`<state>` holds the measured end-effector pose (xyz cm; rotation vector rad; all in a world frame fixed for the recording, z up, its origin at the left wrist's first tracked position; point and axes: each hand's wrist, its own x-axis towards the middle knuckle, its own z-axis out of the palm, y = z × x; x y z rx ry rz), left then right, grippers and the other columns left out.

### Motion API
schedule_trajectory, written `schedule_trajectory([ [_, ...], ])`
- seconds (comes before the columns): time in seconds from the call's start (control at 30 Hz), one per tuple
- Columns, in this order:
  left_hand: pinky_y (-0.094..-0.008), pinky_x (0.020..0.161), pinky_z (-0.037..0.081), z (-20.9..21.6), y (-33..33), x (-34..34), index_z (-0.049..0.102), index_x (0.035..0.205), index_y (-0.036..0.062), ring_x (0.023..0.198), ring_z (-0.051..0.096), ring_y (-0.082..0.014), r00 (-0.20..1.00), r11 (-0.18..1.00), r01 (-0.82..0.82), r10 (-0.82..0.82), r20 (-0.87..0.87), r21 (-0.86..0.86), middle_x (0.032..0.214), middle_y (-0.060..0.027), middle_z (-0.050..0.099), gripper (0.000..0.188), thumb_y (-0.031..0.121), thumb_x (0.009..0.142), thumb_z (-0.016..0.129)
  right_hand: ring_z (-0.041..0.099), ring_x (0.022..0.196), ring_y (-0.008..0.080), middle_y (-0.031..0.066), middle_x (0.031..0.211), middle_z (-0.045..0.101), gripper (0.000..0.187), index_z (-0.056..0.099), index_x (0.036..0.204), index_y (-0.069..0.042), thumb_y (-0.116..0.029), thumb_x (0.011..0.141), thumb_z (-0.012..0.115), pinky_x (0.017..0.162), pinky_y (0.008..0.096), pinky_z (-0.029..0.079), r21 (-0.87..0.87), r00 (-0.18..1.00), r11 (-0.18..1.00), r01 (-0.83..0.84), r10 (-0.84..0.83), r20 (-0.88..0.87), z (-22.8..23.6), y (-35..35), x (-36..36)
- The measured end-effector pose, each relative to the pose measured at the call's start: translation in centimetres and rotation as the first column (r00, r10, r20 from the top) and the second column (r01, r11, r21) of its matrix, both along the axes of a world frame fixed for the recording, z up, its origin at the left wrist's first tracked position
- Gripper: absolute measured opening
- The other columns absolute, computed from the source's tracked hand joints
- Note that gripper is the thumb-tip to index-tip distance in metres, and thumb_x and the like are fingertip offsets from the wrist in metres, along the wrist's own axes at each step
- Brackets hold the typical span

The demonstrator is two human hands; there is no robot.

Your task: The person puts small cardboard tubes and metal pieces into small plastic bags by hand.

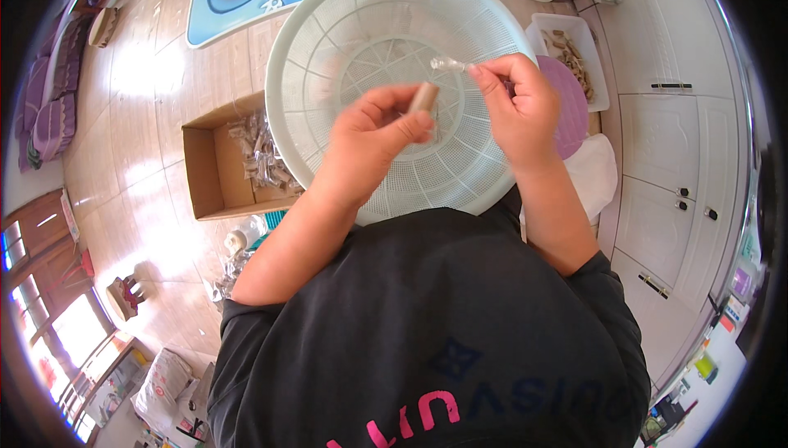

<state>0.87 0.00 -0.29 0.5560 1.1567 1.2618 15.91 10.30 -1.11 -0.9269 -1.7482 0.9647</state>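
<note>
A large pale green round mesh basket (pixel 300 54) lies in front of me, and both hands are over it. My left hand (pixel 369 140) grips a short brown tube (pixel 424 98) between thumb and fingers; the hand is a little blurred. To its right, my right hand (pixel 521 111) pinches one end of a small clear, crinkled plastic piece (pixel 447 64), whose other end points left. The tube and the plastic piece are apart. What the plastic piece is exactly, I cannot make out.
At left, a cardboard box (pixel 201 170) holds several small clear-wrapped pieces. A white bin (pixel 602 91) with several brown tubes stands at right, beside a purple round thing (pixel 572 111). Beyond the basket lies a blue patterned mat or tabletop (pixel 226 13). White cabinets (pixel 657 144) line the right.
</note>
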Motion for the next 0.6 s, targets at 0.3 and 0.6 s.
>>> schedule_trajectory([
  [0.3, -0.0227, 0.074, 0.046, 0.7, 0.2, -0.2, 0.053, 0.102, -0.0025, 0.084, 0.056, -0.0107, 0.983, 0.993, -0.031, 0.051, -0.178, 0.114, 0.093, -0.0069, 0.060, 0.023, 0.008, 0.083, 0.060, 0.046, 0.056, 0.0037, -0.0011, 0.064, 0.053, 0.010, 0.058, 0.081, -0.001, -0.008, 0.079, 0.064, 0.050, 0.0189, 0.037, -0.549, 0.869, 0.711, -0.439, 0.492, -0.058, 1.3, 0.2, 0.9],
  [0.6, -0.0282, 0.078, 0.051, 0.9, 0.1, -0.2, 0.054, 0.105, -0.0046, 0.088, 0.060, -0.0171, 0.984, 0.982, -0.128, 0.143, -0.106, 0.141, 0.096, -0.0124, 0.061, 0.027, 0.004, 0.080, 0.061, 0.049, 0.062, 0.0038, 0.0000, 0.070, 0.056, 0.027, 0.052, 0.104, 0.000, -0.005, 0.080, 0.063, 0.058, 0.0168, 0.040, -0.530, 0.883, 0.707, -0.468, 0.392, -0.257, 1.0, -0.5, 0.7],
])
